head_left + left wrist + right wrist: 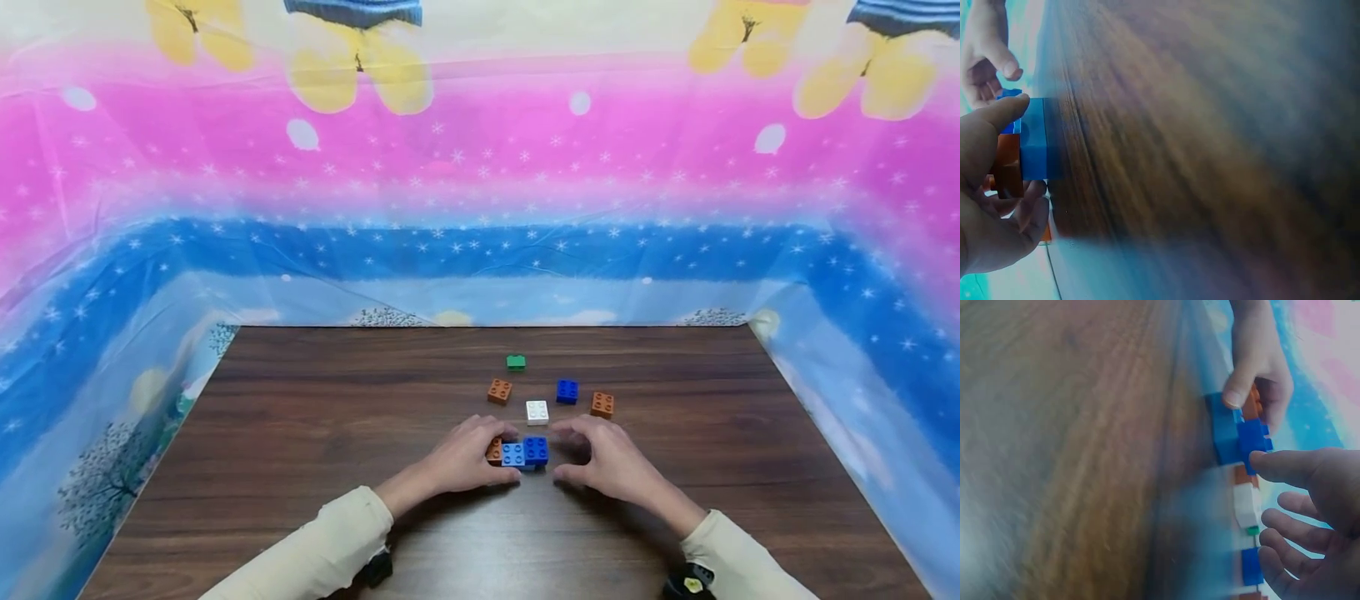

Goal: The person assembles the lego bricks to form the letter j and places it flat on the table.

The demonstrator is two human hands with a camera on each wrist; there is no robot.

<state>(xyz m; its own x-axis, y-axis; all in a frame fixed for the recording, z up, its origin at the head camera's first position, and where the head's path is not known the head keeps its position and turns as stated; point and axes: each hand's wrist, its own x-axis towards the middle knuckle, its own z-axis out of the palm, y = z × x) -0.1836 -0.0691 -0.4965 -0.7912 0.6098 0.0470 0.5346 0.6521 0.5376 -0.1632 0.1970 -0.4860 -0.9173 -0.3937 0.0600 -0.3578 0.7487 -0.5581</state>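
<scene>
A light blue toy brick (512,455) lies at the base of a small build on the wooden table. On top of it, an orange brick (494,451) sits at the left end and a dark blue brick (536,451) at the right end, with light blue studs showing between. My left hand (468,454) grips the build from the left, thumb on the near side and fingers behind. Just off the right end is my right hand (600,454), thumb and fingers spread and holding nothing. Its thumb overlaps the dark blue brick (1250,437) in the right wrist view.
Behind the build lie loose bricks: a white one (537,412), an orange one (499,392), a dark blue one (567,392), another orange one (602,404) and a green one (515,362). A printed cloth (480,250) hangs round the table's back and sides.
</scene>
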